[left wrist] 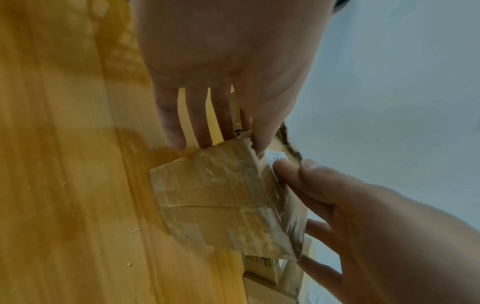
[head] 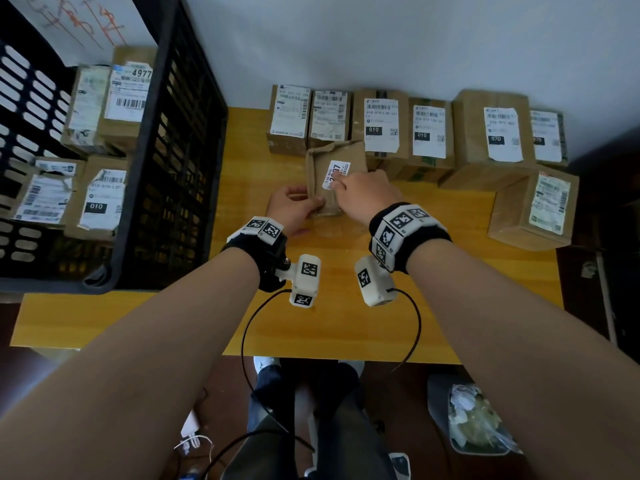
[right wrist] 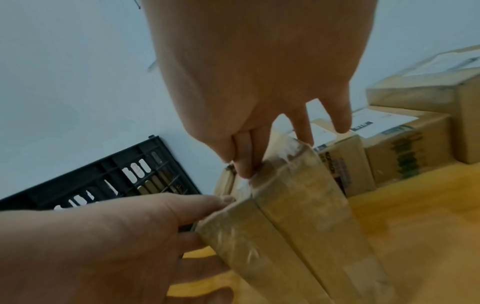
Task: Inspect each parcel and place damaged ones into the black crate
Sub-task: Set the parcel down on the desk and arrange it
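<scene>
A small brown cardboard parcel point(head: 334, 174) with a white label and a crumpled, ragged far end is held tilted over the yellow table point(head: 450, 271). My left hand point(head: 294, 206) grips its near-left side, thumb on top. My right hand point(head: 360, 192) holds its right side, thumb on the label. The left wrist view shows the taped end of the parcel point(left wrist: 221, 195) between the left fingers point(left wrist: 197, 123) and my right hand point(left wrist: 363, 216). The right wrist view shows the parcel point(right wrist: 298, 216), my left hand point(right wrist: 103, 236) and the black crate point(right wrist: 116, 181). The black crate point(head: 180, 140) stands on the left.
Several labelled parcels point(head: 97, 109) lie inside the crate. A row of parcels point(head: 422, 133) lines the table's back edge against the wall, with one more parcel point(head: 533, 209) at the right. A grey bin point(head: 474, 417) stands on the floor below the table's front edge.
</scene>
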Action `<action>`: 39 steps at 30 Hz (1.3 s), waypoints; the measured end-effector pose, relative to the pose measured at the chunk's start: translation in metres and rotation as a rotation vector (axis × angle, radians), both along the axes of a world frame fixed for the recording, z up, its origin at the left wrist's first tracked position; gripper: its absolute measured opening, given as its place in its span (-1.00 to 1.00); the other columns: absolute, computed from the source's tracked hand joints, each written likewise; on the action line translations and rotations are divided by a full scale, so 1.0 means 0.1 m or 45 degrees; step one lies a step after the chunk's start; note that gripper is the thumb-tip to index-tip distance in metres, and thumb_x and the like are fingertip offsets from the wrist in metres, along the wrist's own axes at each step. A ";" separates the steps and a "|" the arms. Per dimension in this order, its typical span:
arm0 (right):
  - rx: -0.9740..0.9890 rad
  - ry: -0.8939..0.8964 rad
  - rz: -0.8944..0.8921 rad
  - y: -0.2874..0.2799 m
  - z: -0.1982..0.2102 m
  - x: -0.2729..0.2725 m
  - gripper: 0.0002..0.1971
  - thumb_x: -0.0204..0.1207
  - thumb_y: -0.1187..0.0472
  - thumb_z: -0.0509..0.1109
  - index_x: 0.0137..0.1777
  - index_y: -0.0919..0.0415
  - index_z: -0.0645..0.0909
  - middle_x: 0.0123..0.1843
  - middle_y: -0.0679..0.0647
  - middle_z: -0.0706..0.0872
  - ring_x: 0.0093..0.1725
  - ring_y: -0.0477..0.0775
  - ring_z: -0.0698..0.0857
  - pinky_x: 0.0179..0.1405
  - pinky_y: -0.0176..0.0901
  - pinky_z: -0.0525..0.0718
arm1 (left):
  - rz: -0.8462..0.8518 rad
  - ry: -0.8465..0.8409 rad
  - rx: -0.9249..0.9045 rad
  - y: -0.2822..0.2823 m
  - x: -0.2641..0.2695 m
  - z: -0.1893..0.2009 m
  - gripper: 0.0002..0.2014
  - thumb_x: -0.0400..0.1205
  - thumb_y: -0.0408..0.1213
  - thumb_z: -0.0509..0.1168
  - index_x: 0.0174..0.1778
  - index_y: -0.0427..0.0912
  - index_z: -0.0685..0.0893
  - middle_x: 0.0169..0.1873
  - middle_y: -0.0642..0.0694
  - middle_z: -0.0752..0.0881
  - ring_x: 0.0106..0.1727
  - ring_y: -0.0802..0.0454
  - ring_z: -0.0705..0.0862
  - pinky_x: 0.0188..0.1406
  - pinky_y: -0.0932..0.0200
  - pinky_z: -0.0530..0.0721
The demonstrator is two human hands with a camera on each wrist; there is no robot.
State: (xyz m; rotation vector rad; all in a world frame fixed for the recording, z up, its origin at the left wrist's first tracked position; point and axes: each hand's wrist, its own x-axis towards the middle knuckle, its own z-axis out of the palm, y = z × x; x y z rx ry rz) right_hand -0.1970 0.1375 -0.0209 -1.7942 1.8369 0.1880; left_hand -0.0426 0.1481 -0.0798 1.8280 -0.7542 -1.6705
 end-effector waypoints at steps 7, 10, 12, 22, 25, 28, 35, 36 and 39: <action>0.137 0.111 -0.032 -0.23 0.02 0.12 -0.68 0.78 -0.05 0.07 0.05 0.16 0.51 0.29 0.30 0.72 0.40 0.42 0.60 0.41 0.32 0.59 | -0.019 -0.023 0.079 -0.04 0.02 0.03 -0.54 0.55 -0.21 0.63 0.32 -0.04 0.62 0.17 -0.09 0.83 0.20 -0.07 0.81 0.08 -0.16 0.84; 0.143 0.116 -0.025 -0.25 0.04 0.14 -0.67 0.77 -0.07 0.10 0.04 0.17 0.52 0.25 0.28 0.72 0.35 0.40 0.62 0.38 0.31 0.62 | -0.027 -0.017 0.104 -0.05 0.02 0.03 -0.54 0.54 -0.22 0.64 0.30 -0.03 0.62 0.18 -0.09 0.82 0.21 -0.07 0.81 0.14 -0.22 0.84; 0.136 0.106 -0.026 -0.27 0.04 0.13 -0.67 0.76 -0.07 0.10 0.01 0.16 0.53 0.15 0.24 0.72 0.27 0.37 0.65 0.34 0.27 0.64 | -0.031 -0.016 0.112 -0.06 0.02 0.03 -0.54 0.54 -0.22 0.63 0.31 -0.02 0.62 0.18 -0.09 0.81 0.21 -0.07 0.80 0.15 -0.23 0.84; -0.269 -0.473 -0.516 -0.25 0.08 -0.18 -0.59 0.77 0.03 0.19 -0.08 0.23 0.80 -0.33 0.03 0.78 -0.51 -0.06 0.56 -0.40 -0.16 0.56 | -0.106 -0.038 0.142 -0.06 0.08 0.07 -0.59 0.58 -0.20 0.61 0.27 -0.01 0.61 0.18 -0.07 0.80 0.17 -0.02 0.78 -0.07 -0.06 0.80; -0.225 -0.522 -0.748 -0.21 0.02 -0.21 -0.59 0.81 -0.03 0.12 0.09 0.23 0.71 -0.14 0.11 0.74 -0.23 0.06 0.68 -0.13 -0.05 0.64 | -0.125 -0.008 0.159 -0.03 0.10 0.09 -0.54 0.59 -0.21 0.60 0.35 0.01 0.59 0.23 -0.08 0.79 0.21 -0.04 0.77 -0.05 -0.07 0.79; 0.196 -0.605 -0.882 -0.14 0.00 -0.15 -0.38 0.84 -0.20 -0.09 0.42 0.25 0.60 0.29 0.19 0.71 0.23 0.21 0.69 0.27 0.06 0.58 | -0.211 0.058 0.115 0.02 0.11 0.13 -0.37 0.62 -0.30 0.56 0.54 0.18 0.48 0.31 0.00 0.74 0.27 -0.07 0.76 0.06 -0.17 0.80; 0.342 -0.767 -1.077 -0.02 0.21 -0.20 -0.24 0.74 -0.43 -0.18 0.40 0.17 0.55 0.21 0.34 0.79 0.18 0.37 0.77 0.05 0.30 0.74 | -0.014 0.325 0.197 0.02 0.30 0.29 -0.32 0.70 0.45 0.08 0.28 -0.07 0.72 0.23 -0.10 0.80 0.25 -0.17 0.72 0.27 -0.38 0.69; 0.392 -0.796 -1.066 -0.01 0.25 -0.21 -0.25 0.72 -0.46 -0.14 0.33 0.16 0.56 0.11 0.32 0.83 0.08 0.35 0.81 -0.12 0.20 0.73 | 0.004 0.300 0.193 0.00 0.33 0.32 -0.29 0.68 0.47 0.07 0.24 -0.11 0.75 0.12 -0.11 0.83 0.17 -0.16 0.75 0.21 -0.28 0.73; 0.407 -0.873 -0.956 -0.01 0.28 -0.20 -0.44 0.71 -0.34 0.22 0.39 0.11 0.61 0.19 0.21 0.82 0.05 0.23 0.81 -0.12 0.09 0.74 | -0.007 0.229 0.128 -0.04 0.35 0.40 -0.58 0.75 0.21 0.25 0.11 -0.10 0.74 -0.17 0.01 0.82 0.06 -0.10 0.74 -0.05 -0.04 0.70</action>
